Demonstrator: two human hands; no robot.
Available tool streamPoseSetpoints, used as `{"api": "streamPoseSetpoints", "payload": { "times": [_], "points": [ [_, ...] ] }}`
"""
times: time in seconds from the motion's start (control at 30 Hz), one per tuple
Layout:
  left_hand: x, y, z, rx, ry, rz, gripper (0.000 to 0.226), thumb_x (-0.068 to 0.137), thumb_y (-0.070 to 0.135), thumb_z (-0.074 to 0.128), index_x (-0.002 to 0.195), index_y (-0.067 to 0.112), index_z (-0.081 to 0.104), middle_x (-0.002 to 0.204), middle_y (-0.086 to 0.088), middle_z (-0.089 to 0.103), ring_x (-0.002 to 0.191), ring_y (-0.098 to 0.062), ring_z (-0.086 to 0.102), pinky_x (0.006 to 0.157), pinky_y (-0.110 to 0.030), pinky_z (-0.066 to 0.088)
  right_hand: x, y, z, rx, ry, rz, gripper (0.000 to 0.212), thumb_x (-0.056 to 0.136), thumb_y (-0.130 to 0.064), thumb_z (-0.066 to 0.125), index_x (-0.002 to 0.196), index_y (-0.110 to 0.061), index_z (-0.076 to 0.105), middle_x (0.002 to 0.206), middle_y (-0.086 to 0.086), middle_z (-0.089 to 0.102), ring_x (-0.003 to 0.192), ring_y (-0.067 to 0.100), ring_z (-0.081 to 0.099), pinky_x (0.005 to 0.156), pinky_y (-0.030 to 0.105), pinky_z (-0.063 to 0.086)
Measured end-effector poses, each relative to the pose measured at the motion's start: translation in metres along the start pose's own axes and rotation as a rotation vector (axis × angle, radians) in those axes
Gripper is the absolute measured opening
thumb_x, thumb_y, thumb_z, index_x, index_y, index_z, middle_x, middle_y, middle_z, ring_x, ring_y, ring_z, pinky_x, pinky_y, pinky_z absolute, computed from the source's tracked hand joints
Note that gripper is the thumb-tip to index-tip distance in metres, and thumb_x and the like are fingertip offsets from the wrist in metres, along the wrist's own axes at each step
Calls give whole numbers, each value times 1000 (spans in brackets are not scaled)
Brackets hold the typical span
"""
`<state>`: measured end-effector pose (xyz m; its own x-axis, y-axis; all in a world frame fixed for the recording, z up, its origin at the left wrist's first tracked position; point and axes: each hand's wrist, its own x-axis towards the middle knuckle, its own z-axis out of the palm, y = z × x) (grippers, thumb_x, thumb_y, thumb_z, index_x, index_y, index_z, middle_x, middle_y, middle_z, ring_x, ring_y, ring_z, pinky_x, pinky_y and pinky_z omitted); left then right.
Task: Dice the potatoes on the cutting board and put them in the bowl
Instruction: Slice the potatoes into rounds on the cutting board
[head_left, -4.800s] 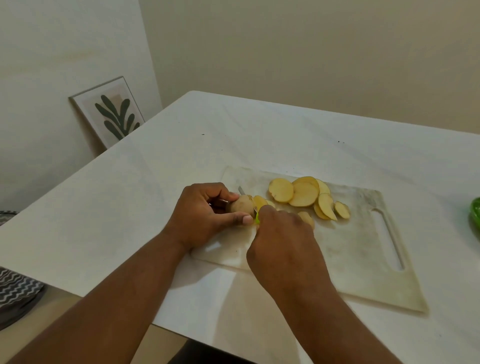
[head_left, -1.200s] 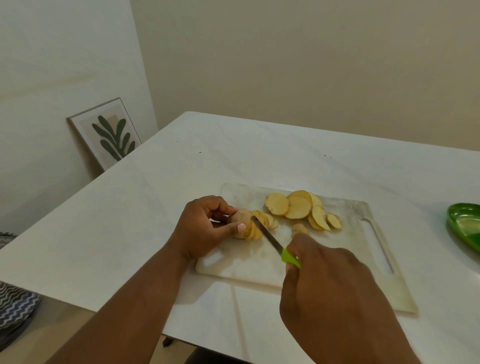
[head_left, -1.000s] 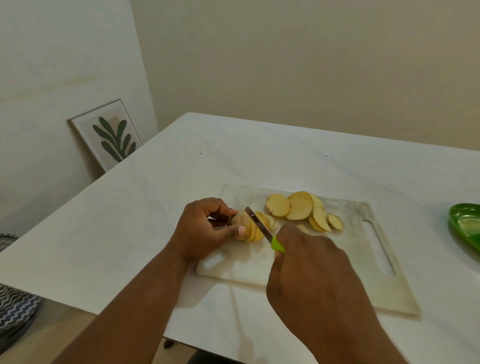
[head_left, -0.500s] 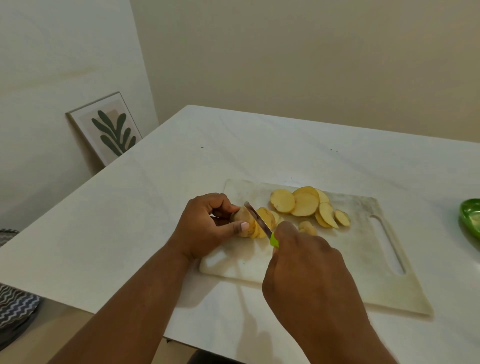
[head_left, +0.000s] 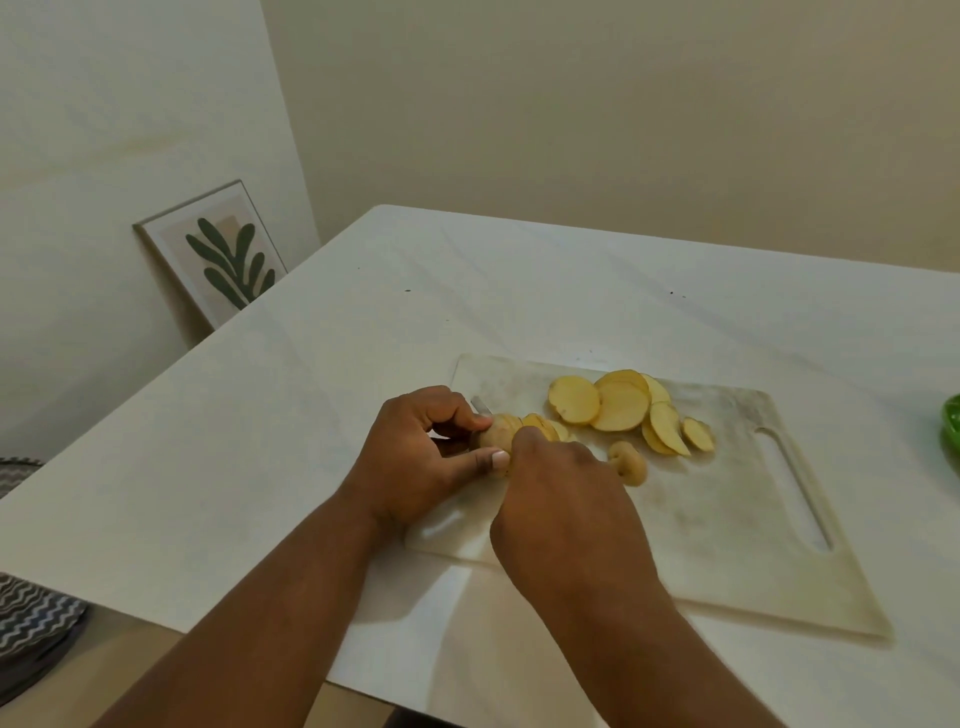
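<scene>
On the cutting board (head_left: 727, 519), the left hand (head_left: 415, 462) pinches the stub of potato (head_left: 493, 436) at the board's far left corner, thumb pressed to its near side, fingers curled over the top. The right hand (head_left: 561, 499) is closed around a knife (head_left: 480, 405); only the blade tip shows past the potato, the handle hidden in the grip. Cut slices (head_left: 618, 410) lie fanned toward the board's middle, an end piece (head_left: 628, 462) just near of them. The green bowl (head_left: 953, 436) sits well right of the board, at the frame edge.

The stub is short, so the blade runs close to the left thumb; a slip on the wet cut face could nick it. The rounds are not yet diced.

No writing or brand is readable anywhere.
</scene>
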<state>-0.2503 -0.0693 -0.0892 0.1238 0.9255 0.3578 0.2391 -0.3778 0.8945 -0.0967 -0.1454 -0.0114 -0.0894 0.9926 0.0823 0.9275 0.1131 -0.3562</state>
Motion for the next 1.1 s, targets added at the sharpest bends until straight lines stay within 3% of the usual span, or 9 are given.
{"api": "streamPoseSetpoints", "payload": {
  "times": [0.2,0.3,0.4,0.5,0.67,0.77,0.9,1.1],
  "points": [
    [-1,-2,2,24,17,28,29,66,28,93,83,12,76,86,4,72,85,-17,71,77,-41,64,-3,4,0,-25,-43,-32,12,96,-15,44,95,-25,36,70,-9,34,57,6,35,45,21,22],
    [-1,-2,1,36,28,27,36,65,31,96,84,7,76,85,2,72,87,-16,73,78,-43,64,-9,3,2,-28,-60,-46,18,98,-15,42,113,-24,46,70,-9,31,56,6,34,45,22,23],
    [-1,-1,0,38,17,34,41,64,42,92,83,9,75,85,2,72,87,-18,73,77,-41,64,-15,4,2,-37,-73,-48,26,99,-15,40,122,-23,46,71,-10,29,57,6,33,45,22,23],
    [0,0,0,39,25,6,39,64,40,92,80,9,74,82,1,73,79,-12,71,73,-34,62,-22,3,2,-42,-107,-44,21,99,-17,40,117,-23,46,73,-11,28,59,5,33,47,21,24],
    [3,-3,-2,56,5,-6,32,66,29,89,79,5,72,80,8,74,73,-5,69,69,-20,55,-49,6,-5,3,-146,3,16,91,-9,37,93,-25,38,75,-5,44,61,10,44,48,24,32],
    [3,-3,-1,56,10,-24,29,67,29,87,80,9,73,83,6,76,75,-10,71,72,-22,57,-64,13,-15,0,-192,40,15,91,-12,37,86,-26,33,78,-5,47,63,9,44,50,25,29],
    [2,-2,-3,24,-25,-53,29,68,30,89,87,13,74,86,0,76,81,-20,73,73,-30,62,-75,25,-17,-23,-176,73,9,95,-21,40,91,-28,35,78,-5,50,65,10,47,50,25,29],
    [1,7,-3,-41,-30,-101,41,64,27,90,102,23,73,90,-2,71,80,-16,73,69,-23,59,-65,32,-9,-8,-74,47,13,92,-18,41,86,-28,35,73,-4,52,62,12,48,48,27,28]
  ]
}}
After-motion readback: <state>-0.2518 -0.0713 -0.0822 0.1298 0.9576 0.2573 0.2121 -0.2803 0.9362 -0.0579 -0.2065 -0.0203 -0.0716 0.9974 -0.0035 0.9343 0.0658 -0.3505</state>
